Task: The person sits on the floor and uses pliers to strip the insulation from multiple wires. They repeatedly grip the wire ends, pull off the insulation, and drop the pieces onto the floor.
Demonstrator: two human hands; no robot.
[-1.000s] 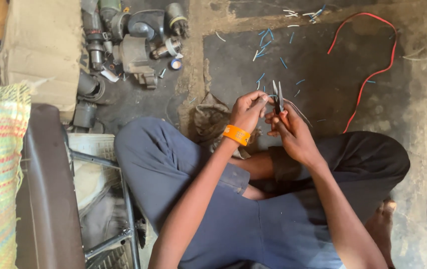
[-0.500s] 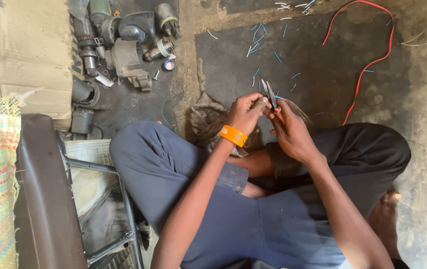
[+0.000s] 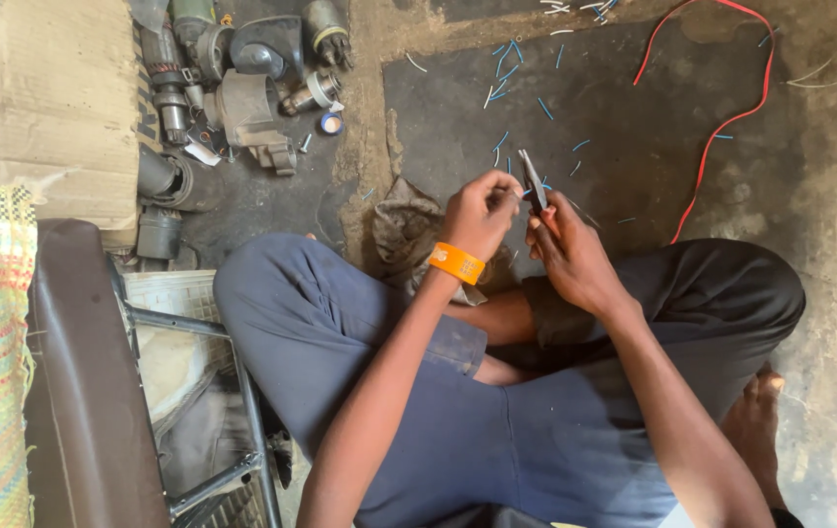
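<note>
Pliers [image 3: 533, 182] sit clamped in the right hand [image 3: 567, 256], tips up, so the left hand [image 3: 482, 211] can pinch a thin wire [image 3: 519, 195] at their tips.

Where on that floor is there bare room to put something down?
Barest is the grey floor right of the red wire. The dark patch beyond the hands has room among blue wire bits. Crowded: the metal parts beside the cardboard.

Floor [image 3: 829, 176] is rough, stained concrete. Little blue wire bits [image 3: 536, 108] are scattered all over it, a long red wire [image 3: 721, 122] snakes across, a crumpled rag [image 3: 404, 230] sits near the middle, and greasy motor parts [image 3: 242, 88] are piled beside flattened cardboard [image 3: 62, 108].
</note>
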